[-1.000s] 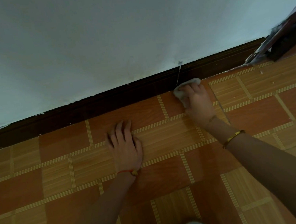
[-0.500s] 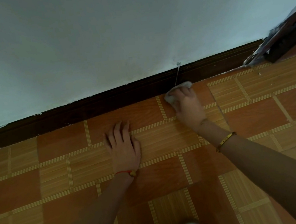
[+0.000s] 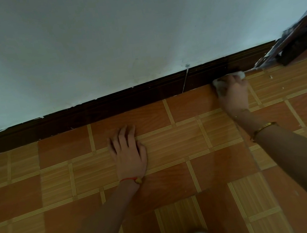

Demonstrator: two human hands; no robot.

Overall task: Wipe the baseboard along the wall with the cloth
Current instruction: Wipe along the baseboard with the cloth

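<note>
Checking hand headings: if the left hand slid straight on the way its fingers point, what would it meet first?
The left hand lies flat on the floor, fingers pointing at the wall. Bare tile lies ahead, then the baseboard first, as far as depth shows.

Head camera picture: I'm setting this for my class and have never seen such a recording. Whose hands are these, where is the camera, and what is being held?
There is no machine here. A person wears one camera on the head, looking forward and down at their own arms. The left hand lies flat on the tiled floor, propping them up. The right hand has its fingers curled round a white cloth, pressing it where the dark baseboard meets the floor, under the pale wall, near the right end beside a dark frame.
</note>
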